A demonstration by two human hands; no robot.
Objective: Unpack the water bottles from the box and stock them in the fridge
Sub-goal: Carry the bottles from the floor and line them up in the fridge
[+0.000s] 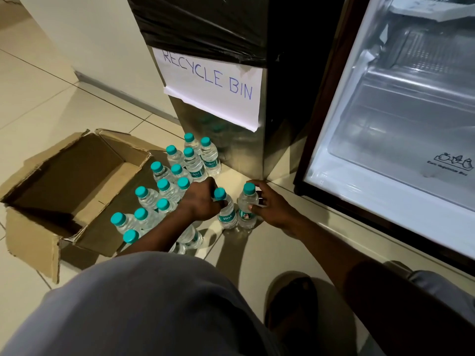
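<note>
left hand (203, 201) gripping bottle (227, 214), fridge (385, 140) rightward

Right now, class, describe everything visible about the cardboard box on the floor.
The cardboard box is plain brown corrugated card, lying open on the tiled floor left of the bottles. Its flaps are splayed outward, creased and torn at the edges. No bottles show in its visible interior. Some bottles stand on its right flap.

bottles (167, 191) between box (77, 186) and fridge (385, 150)
</note>
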